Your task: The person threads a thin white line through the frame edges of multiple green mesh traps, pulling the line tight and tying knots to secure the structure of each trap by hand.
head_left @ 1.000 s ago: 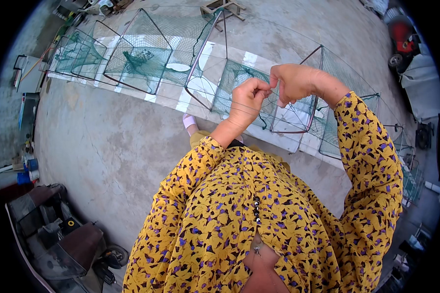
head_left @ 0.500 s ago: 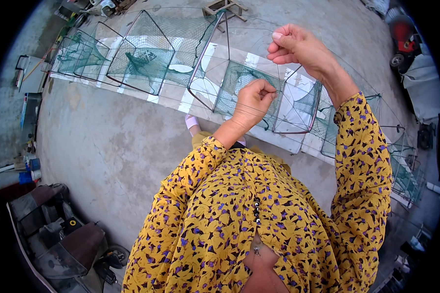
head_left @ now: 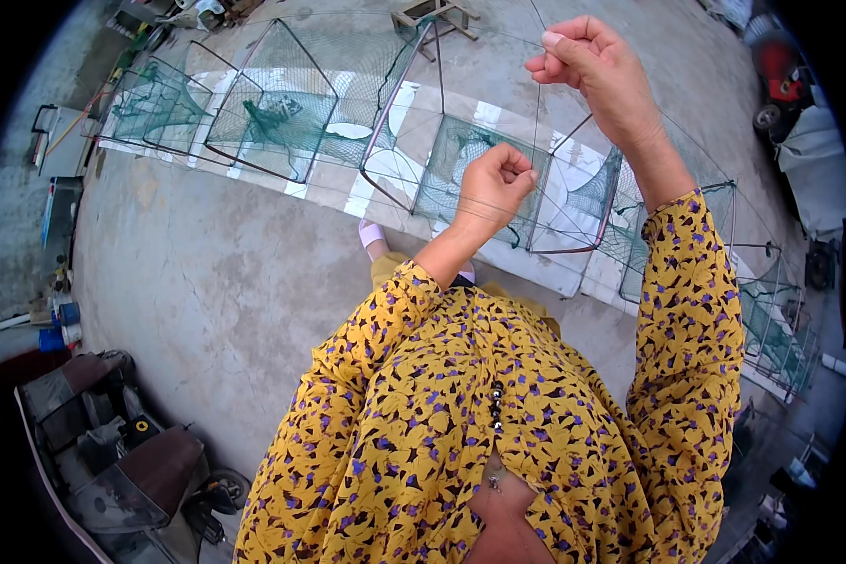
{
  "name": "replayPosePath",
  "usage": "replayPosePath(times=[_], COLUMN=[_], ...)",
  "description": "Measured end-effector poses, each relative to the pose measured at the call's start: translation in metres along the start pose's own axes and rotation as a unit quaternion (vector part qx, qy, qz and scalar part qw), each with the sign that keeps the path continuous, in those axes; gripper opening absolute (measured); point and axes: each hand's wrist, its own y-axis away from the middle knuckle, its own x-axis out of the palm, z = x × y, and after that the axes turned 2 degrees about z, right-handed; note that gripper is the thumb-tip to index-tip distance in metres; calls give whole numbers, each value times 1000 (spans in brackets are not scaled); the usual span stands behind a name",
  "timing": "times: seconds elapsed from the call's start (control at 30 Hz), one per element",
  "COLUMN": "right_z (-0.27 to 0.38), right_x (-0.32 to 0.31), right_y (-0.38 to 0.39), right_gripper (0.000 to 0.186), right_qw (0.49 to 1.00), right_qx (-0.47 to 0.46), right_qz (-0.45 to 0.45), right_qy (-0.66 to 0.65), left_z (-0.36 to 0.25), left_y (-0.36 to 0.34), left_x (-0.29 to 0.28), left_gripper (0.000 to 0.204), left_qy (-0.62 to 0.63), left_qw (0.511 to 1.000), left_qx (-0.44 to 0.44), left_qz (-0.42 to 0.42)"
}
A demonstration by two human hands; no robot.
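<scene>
Okay, left hand [head_left: 498,191] pinches a thin thread [head_left: 538,122] over the green net [head_left: 277,122] on white panels [head_left: 540,271]; raised right hand [head_left: 600,75] seemingly pinches it too. Risk, I'd say: slack thread snagging the metal frame [head_left: 385,191].

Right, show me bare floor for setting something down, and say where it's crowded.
Bare concrete floor lies between the dark vehicle and the pale boards; another patch lies beyond the green net, between wooden stool and red machine. Crowded: the net over the boards, where a thin line seems to join left hand and right hand.
</scene>
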Motion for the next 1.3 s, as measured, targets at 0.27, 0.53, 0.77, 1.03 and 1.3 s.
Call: replayPosePath(times=[0.27, 0.53, 0.77, 1.03, 1.3], right_z=[11, 20, 17, -24, -45], right_x=[-2, -1, 3, 3, 2], right_y=[8, 18, 31, 20, 15], right_gripper=[13, 10, 11, 11, 13], right_qw=[984, 994, 900, 798, 796], right_qx=[21, 4, -35, 42, 46], right_qz=[139, 105, 231, 298, 291], right_qy=[-109, 16, 367, 522, 529], left_z=[0, 0, -6, 3, 12], left_y=[4, 10, 10, 6, 5], left_x=[1, 3, 1, 2, 3], left_gripper=[9, 8, 12, 15, 14], left_qy=[26, 139, 305, 350, 364], left_qw=[999, 989, 936, 907, 903], left_qx=[-21, -52, -162, -207, -200], left_qz=[17, -9, -73, -110, -112])
